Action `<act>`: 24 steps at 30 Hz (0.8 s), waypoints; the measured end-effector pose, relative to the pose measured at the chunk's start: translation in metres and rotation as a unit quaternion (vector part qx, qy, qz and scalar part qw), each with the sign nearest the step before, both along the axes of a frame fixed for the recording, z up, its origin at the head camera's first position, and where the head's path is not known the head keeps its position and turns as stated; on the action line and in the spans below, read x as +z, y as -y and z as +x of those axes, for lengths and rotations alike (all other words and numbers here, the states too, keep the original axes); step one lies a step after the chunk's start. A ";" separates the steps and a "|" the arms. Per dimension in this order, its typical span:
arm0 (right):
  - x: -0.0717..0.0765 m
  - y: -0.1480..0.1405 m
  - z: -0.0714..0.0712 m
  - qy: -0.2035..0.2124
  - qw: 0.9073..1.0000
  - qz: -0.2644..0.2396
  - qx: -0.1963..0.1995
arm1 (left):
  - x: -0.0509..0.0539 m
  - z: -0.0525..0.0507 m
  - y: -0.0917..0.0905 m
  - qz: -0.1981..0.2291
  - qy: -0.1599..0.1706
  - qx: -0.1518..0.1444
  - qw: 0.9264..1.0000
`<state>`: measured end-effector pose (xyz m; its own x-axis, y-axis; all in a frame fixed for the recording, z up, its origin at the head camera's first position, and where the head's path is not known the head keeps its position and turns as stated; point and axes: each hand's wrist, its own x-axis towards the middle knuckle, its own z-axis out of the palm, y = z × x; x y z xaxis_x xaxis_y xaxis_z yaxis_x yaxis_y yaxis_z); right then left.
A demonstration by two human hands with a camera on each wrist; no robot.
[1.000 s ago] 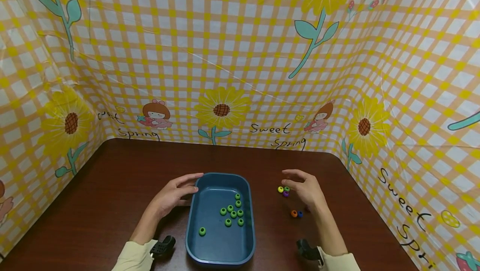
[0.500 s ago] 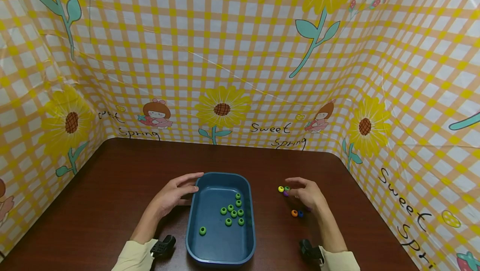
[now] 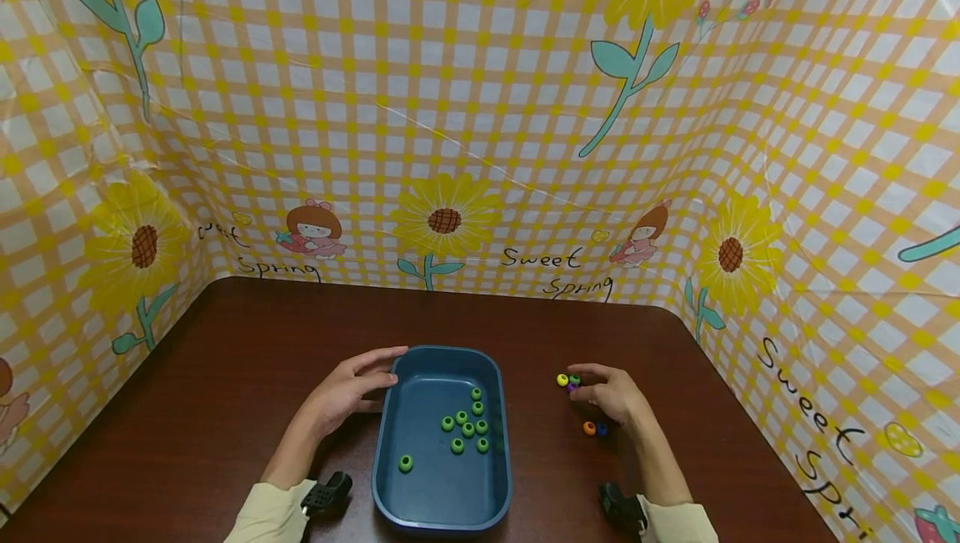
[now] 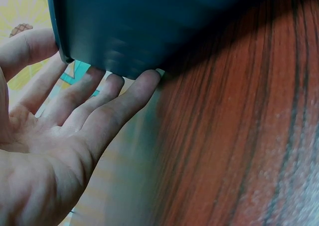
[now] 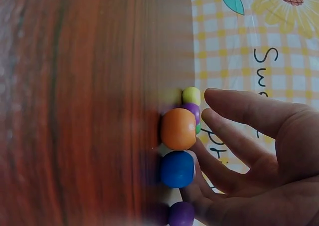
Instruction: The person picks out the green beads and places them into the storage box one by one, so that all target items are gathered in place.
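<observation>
My left hand [image 3: 345,389] rests against the left side of a blue tray [image 3: 381,443], with fingertips touching its outer wall [image 4: 134,31] and rim. Inside the tray lie several green beads [image 3: 468,429]. To the right, my right hand [image 3: 615,393] hovers low, thumb and index finger spread around a small cluster. In that cluster are a yellow bead [image 3: 562,379], a green bead [image 3: 574,379] and a purple bead [image 3: 573,389], partly covered by the hand. Nearer me sit an orange bead [image 5: 178,129] and a blue bead [image 5: 177,169]. Another purple bead [image 5: 181,214] shows only in the right wrist view.
A dark brown wooden table [image 3: 262,343] carries everything. A checked cloth with sunflowers [image 3: 445,221] hangs as walls at the back and both sides. Each wrist wears a black strap device [image 3: 327,493].
My right hand has come down and slightly nearer me, its thumb now beside the purple bead of the cluster. The left hand, tray and beads have not moved.
</observation>
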<state>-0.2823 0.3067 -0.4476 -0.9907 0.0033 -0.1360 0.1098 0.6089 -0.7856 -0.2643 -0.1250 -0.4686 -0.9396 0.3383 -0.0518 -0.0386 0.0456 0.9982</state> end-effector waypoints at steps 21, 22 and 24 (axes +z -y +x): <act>-0.005 -0.004 -0.001 -0.009 0.999 0.028 -0.021 | 0.000 0.000 -0.001 -0.004 -0.004 0.003 1.000; -0.005 -0.004 -0.001 -0.009 0.999 0.029 -0.023 | 0.000 0.000 -0.001 -0.003 -0.003 0.004 1.000; -0.005 -0.005 -0.001 -0.009 0.999 0.029 -0.023 | -0.001 0.000 -0.001 -0.002 -0.003 0.004 1.000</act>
<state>-0.2835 0.3115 -0.4530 -0.9917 0.0568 -0.1156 0.1247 0.6476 -0.7517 -0.2646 -0.1240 -0.4693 -0.9425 0.3308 -0.0476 -0.0330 0.0495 0.9982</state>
